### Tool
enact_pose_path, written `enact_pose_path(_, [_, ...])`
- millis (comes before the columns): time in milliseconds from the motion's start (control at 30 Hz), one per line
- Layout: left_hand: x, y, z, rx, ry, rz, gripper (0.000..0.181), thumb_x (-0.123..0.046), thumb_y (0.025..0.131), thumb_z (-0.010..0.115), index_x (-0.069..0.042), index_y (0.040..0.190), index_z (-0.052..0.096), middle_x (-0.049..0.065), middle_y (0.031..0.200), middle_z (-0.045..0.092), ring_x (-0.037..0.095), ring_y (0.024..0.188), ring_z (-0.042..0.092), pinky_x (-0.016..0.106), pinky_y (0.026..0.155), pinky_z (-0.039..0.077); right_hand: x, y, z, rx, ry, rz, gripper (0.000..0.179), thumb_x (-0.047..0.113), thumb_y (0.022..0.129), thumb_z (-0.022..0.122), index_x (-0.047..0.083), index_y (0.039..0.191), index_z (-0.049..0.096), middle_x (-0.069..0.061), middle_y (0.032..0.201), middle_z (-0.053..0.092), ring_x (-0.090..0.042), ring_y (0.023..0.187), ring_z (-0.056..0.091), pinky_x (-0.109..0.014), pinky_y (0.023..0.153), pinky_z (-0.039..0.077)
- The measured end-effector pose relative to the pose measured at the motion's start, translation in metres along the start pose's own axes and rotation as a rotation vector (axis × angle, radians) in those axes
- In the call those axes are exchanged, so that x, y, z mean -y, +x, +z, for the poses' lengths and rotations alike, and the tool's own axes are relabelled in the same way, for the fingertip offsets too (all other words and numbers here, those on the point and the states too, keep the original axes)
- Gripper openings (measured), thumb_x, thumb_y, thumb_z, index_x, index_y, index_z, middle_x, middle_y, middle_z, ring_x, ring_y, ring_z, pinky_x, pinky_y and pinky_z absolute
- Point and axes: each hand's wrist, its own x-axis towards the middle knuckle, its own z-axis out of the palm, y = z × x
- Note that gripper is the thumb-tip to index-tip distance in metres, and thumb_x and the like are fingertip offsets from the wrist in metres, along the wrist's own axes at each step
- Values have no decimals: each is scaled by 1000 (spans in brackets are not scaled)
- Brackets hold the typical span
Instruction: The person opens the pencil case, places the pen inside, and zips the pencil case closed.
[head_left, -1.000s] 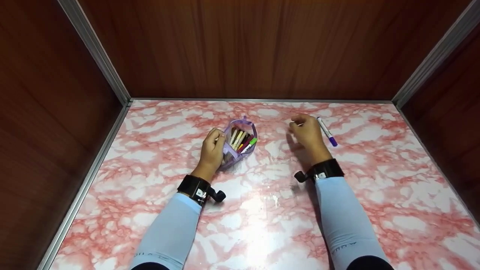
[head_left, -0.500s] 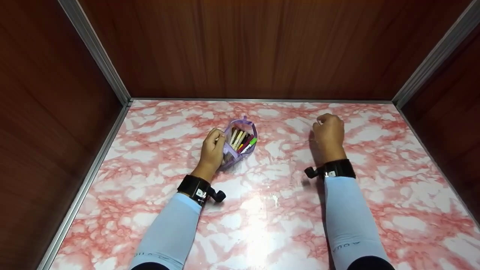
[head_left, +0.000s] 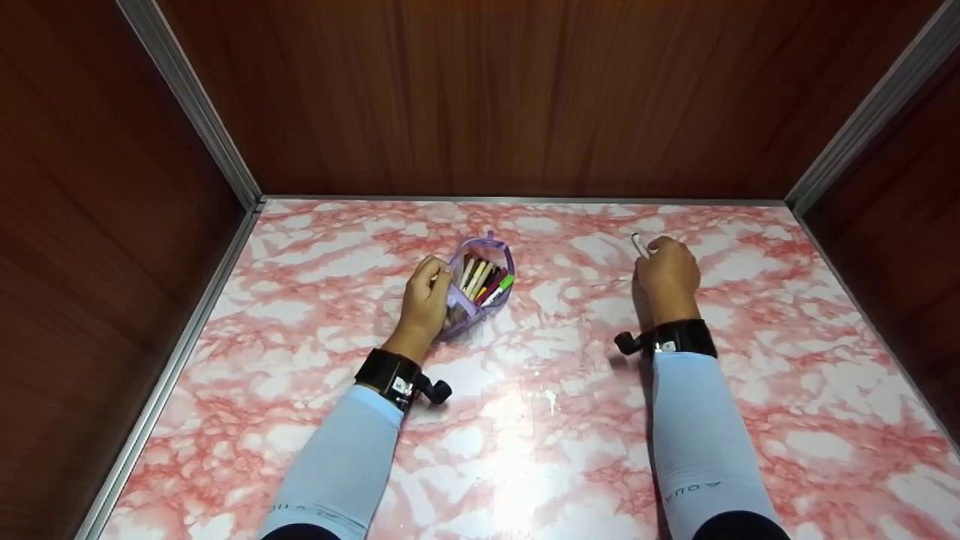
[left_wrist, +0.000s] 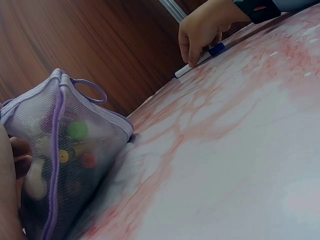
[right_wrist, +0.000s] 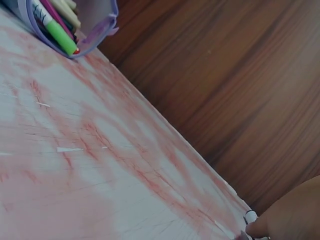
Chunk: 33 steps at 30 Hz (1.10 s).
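Observation:
A purple-edged mesh pencil case (head_left: 463,300) stands with its mouth spread, full of pens and markers, one with a green cap (head_left: 508,281). My left hand (head_left: 426,300) grips its left side; in the left wrist view the zipped mesh wall (left_wrist: 75,165) shows and most of that hand is cut off. To the right, my right hand (head_left: 669,276) pinches a white marker (head_left: 640,244) that lies on the table. The left wrist view shows its fingertips on the barrel and the blue-purple cap (left_wrist: 217,49) behind them. Only the marker's end (right_wrist: 251,216) appears in the right wrist view.
The table (head_left: 517,420) has a red and white marbled top. Dark wood panels (head_left: 480,97) enclose it at the back and both sides, with metal strips (head_left: 202,112) at the corners. Each wrist wears a black camera band (head_left: 684,337).
My right hand has moved right, away from the pencil case, over the marker and now pinches it, with one end showing past the fingers. My left hand and the pencil case have stayed put.

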Motion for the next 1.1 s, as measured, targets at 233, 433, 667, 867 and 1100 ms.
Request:
enact_pose_path(233, [-2, 0, -1, 14, 28, -6, 20, -4, 110, 55, 3, 94, 63, 6, 101, 59, 19, 101, 61, 27, 92, 59, 4, 0, -1, 100, -31, -39, 55, 18, 104, 61, 4, 157, 61, -30, 152, 68, -54, 137, 65, -69, 112, 54])
enact_pose_path(433, [-3, 0, -1, 18, 41, -5, 20, -5, 110, 54, 4, 93, 62, 10, 101, 59, 19, 100, 60, 27, 91, 59, 15, -4, -1, 194, 72, -87, 67, 23, 110, 58, 4, 172, 42, -33, 159, 62, -52, 144, 61, -66, 123, 49])
enact_pose_path(667, [-2, 0, -1, 15, 42, -3, 21, -5, 111, 55, 4, 93, 63, 8, 100, 59, 20, 99, 61, 26, 89, 57, 36, -11, 3, 264, 415, -80, 75, 25, 109, 63, 15, 178, 36, -24, 131, 68, -27, 103, 74, -46, 95, 65])
enact_pose_path(867, [0, 0, 0, 3, 20, 15, 22, -4, 111, 56, 3, 92, 63, 4, 99, 58, 20, 98, 61, 26, 89, 57, 65, -20, 12, 287, 627, -84, 76, 15, 103, 71, 20, 175, 45, -8, 109, 77, -11, 81, 77, -36, 83, 68])
enact_pose_path(1100, [1, -1, 0, 1, 20, 21, 20, -5, 110, 56, 3, 92, 64, 5, 99, 58, 19, 98, 60, 25, 89, 58, 91, -33, 29, 355, 785, -98, 75, 6, 103, 71, 18, 173, 47, -5, 102, 77, -16, 79, 81, -45, 85, 71])
